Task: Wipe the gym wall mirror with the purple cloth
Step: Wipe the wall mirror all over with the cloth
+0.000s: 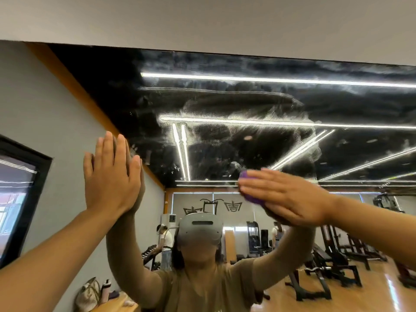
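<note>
The gym wall mirror [225, 140] fills the view ahead, streaked with hazy wipe marks across its upper part. My right hand [286, 197] presses flat with straight fingers on the purple cloth [252, 197], holding it against the glass; only a small purple edge shows under the fingers. My left hand [110, 176] lies flat against the mirror near its left edge, fingers straight and pointing up. The mirror shows my own reflection with both arms raised.
A grey side wall [45, 109] with a dark-framed window [20, 194] stands on the left. A bag and bottles [94, 293] sit low left. Reflected in the glass are weight machines [333, 255], benches, a wooden floor and two people.
</note>
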A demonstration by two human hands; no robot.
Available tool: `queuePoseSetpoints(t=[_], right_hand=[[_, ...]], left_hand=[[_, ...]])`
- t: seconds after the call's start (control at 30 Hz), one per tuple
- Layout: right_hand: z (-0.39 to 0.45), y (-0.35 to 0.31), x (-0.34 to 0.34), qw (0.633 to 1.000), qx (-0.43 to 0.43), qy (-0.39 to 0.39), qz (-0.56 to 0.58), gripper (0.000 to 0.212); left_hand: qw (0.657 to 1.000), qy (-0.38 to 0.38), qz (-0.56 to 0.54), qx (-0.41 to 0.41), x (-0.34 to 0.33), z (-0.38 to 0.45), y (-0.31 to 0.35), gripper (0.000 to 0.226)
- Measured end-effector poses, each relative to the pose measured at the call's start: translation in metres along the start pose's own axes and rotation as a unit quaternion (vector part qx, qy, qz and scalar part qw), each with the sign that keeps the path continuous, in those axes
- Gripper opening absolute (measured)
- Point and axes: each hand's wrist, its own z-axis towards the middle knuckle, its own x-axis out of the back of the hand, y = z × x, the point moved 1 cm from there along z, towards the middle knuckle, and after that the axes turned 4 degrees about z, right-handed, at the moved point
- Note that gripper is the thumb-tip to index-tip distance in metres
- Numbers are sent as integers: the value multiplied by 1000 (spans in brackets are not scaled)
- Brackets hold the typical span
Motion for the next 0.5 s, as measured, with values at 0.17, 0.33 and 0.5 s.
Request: queuePoseSetpoints(t=[0.17,0.33,0.5], right_hand=[[64,46,26,983,-155,99,-7,57],[87,47,24,960,-235,150,-4,63],[36,-26,-11,998,-38,57,-13,54]], left_hand=[[1000,3,0,0,0,-2,1,73],[1000,5,2,-2,1,0,0,73],[1000,-14,0,-6,3,0,0,74]])
